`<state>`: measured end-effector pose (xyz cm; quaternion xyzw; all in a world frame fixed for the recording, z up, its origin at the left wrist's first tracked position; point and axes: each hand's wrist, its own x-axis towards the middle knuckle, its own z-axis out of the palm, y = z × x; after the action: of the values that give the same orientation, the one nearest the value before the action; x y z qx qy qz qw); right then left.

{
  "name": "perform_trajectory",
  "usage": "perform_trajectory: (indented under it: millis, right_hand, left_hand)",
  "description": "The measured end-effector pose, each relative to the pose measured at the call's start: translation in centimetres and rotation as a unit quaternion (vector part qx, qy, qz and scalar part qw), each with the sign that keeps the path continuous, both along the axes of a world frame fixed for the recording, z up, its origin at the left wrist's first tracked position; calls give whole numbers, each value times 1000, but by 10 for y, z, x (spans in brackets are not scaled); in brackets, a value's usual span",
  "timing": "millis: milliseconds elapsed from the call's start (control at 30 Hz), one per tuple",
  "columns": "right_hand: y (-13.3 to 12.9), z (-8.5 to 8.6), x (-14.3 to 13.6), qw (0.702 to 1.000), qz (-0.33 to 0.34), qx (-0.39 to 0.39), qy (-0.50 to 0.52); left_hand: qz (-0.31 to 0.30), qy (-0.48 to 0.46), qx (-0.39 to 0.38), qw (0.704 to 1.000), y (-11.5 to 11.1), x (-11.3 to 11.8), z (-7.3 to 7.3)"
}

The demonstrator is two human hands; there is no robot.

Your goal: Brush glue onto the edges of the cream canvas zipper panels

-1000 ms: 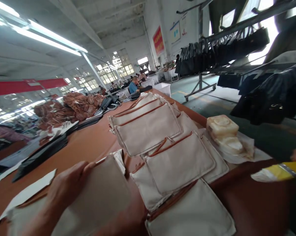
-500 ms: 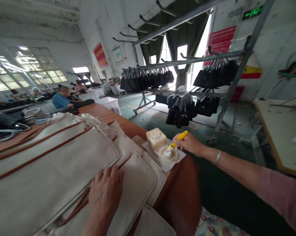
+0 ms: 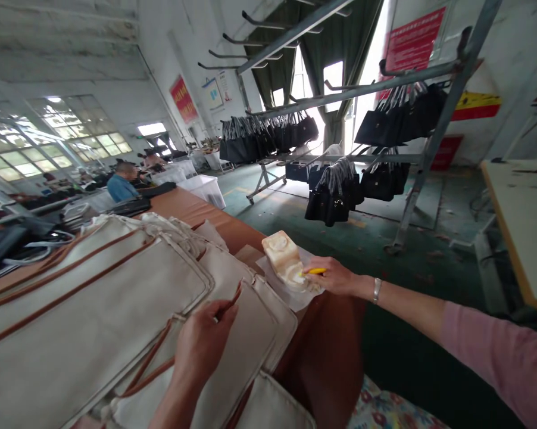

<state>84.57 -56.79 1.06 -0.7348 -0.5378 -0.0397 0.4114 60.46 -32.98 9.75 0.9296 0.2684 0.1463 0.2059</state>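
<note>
My right hand (image 3: 336,276) grips a yellow-handled brush (image 3: 315,271), its tip down in the cut-open lower part of a cream plastic container (image 3: 279,245). Pale, pasty stuff coats that opening. Under the container lies a white sheet (image 3: 272,280) at the table's edge. With thumb and fingers pinched, my left hand (image 3: 206,336) holds a brown strip (image 3: 236,294) at the edge of a cream bag piece (image 3: 255,319). More cream bag pieces (image 3: 116,298) with brown trim overlap in a wide pile to the left.
The brown-covered table (image 3: 197,205) stretches away to the far left, where a person in blue (image 3: 123,183) sits. Beyond its right edge, a metal rack (image 3: 433,140) carries black bags (image 3: 328,196). A pale-topped table (image 3: 525,220) stands at the right.
My left hand has gone from resting on the bag pieces to pinching the brown strip, lifting it slightly. My right hand has lowered the brush further into the container, tilting its handle flatter.
</note>
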Motion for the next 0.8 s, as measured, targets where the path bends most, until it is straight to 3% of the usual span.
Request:
perform_trajectory:
  millis: [100, 167, 267, 367, 433, 533, 633, 733, 800]
  right_hand:
    - [-19, -5, -16, 994, 68, -30, -77]
    - [-27, 1, -29, 996, 64, 13, -62]
    - [-29, 28, -52, 986, 20, 134, 95]
    - [-21, 62, -79, 932, 27, 226, 283]
    - [-11, 78, -95, 906, 55, 248, 338]
    - [6, 93, -109, 902, 91, 232, 353]
    - [16, 101, -112, 906, 63, 242, 343]
    - [10, 106, -115, 913, 14, 275, 302]
    - [2, 107, -119, 918, 23, 269, 290]
  left_hand:
    - [-20, -36, -49, 998, -6, -11, -3]
    - [-40, -62, -66, 995, -11, -16, -5]
    - [-66, -103, -85, 989, -20, -22, -7]
    - [-86, -124, -99, 984, -29, -28, -6]
    - [-102, -131, -113, 980, -35, -33, -6]
    - [-131, -139, -136, 972, -42, -40, -8]
    - [-148, -144, -136, 969, -48, -46, -11]
    - [-147, -146, -123, 970, -52, -50, -12]
    - [-146, -150, -107, 972, -56, -52, -13]
